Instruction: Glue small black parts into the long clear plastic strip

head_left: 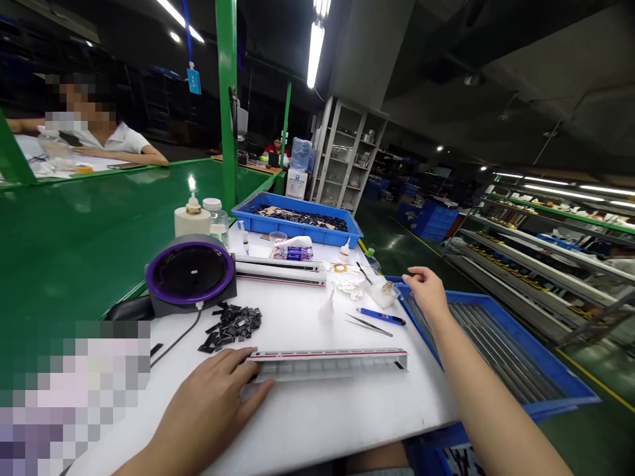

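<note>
My left hand (211,403) lies flat on the white table (307,416), fingers resting on the left end of a long grey plastic strip with a red line (330,361). My right hand (427,291) reaches out to the right, fingers loosely curled over the rim of a blue tray (520,370) of long grey strips, next to a small clear cup (384,292). A pile of small black parts (233,326) lies just beyond my left hand.
A purple-ringed round device (191,274) stands at the left with a cable. Tweezers (370,324), a blue pen (381,317), two more strips (280,271), bottles and a blue bin of black parts (297,221) lie further back. A person sits at the green bench (89,225).
</note>
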Motion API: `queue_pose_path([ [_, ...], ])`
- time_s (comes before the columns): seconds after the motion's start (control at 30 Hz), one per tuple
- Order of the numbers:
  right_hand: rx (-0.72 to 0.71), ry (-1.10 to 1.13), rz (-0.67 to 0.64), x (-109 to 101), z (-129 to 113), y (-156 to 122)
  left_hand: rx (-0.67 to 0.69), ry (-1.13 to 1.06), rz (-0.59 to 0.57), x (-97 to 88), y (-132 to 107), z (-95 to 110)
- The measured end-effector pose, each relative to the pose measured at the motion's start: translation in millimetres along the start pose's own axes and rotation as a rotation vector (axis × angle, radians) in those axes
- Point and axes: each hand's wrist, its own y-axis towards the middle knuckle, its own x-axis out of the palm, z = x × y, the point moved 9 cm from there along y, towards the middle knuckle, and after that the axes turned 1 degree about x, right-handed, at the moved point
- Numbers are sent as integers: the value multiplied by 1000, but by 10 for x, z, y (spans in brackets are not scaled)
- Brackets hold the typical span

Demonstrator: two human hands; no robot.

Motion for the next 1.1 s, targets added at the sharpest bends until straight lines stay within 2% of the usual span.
queue_pose_path([
  [0.1, 102, 29, -68, 81, 352, 164, -8, -3, -8, 16, 4, -9],
  [0.17, 102, 37, -120, 222, 433, 207, -11, 0, -8, 13, 10, -7],
  [0.23, 71, 38, -109, 307, 419, 233, -6, 3, -4, 2, 13, 2],
  [0.37, 42, 57, 43, 268, 353, 262, 6, 12, 19, -27, 12, 24],
  [0.5, 86, 154, 114, 211, 390, 246, 12, 18, 40, -46, 9, 40],
  [0.7, 232, 488, 378, -105, 452, 113, 3, 18, 11, -32, -6, 29],
  [0.8, 325, 676, 389, -165, 369, 48, 6, 20, 21, -53, 2, 33],
  [0.9, 403, 828, 304, -121, 181, -60, -1, 17, 24, -71, 20, 40],
  [1.0, 455, 958, 172, 39, -93, -285, -15, 2, 11, -76, 28, 47],
  [1.1, 475, 1062, 37, 300, -411, -655, -35, -7, -15, -73, 22, 52],
])
